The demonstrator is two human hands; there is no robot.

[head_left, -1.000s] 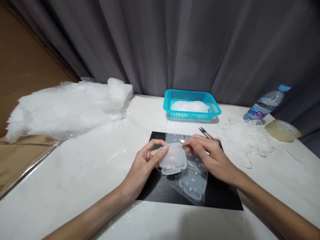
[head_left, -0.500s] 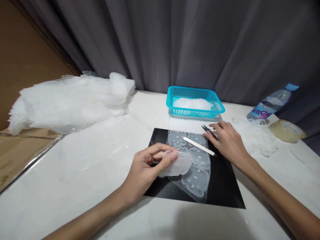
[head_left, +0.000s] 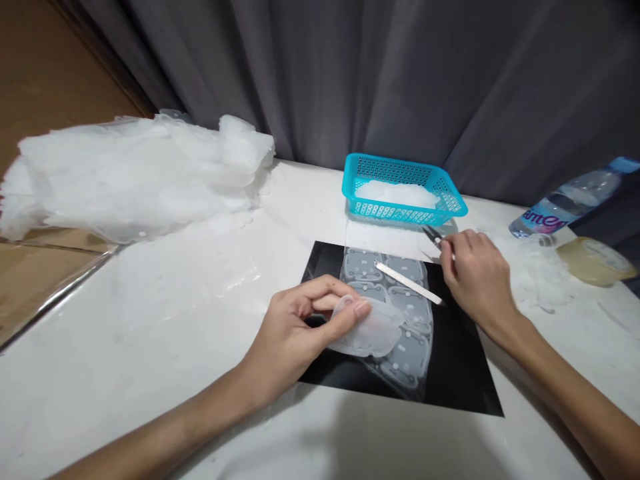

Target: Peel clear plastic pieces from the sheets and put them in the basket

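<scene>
Since a sec ago the right hand (head_left: 477, 277) has left the clear piece, crossed the black mat (head_left: 450, 373) & now closes its fingers on the small snips (head_left: 434, 236) at the mat's far edge, just in front of the basket. The white stick tool (head_left: 407, 283) it held now lies loose on the molded sheet (head_left: 407, 333). Left hand (head_left: 295, 333) hasn't budged much: thumb & fingers still pinched on the clear cut-out piece (head_left: 370, 330), held just over the sheet, mid-mat. Containers, big to small: teal basket (head_left: 407, 212) w/ a heap of white trimmed bits; water bottle (head_left: 570, 207) on its side far right, contents unclear. Big pile of clear sheets (head_left: 135, 177) far left.
</scene>
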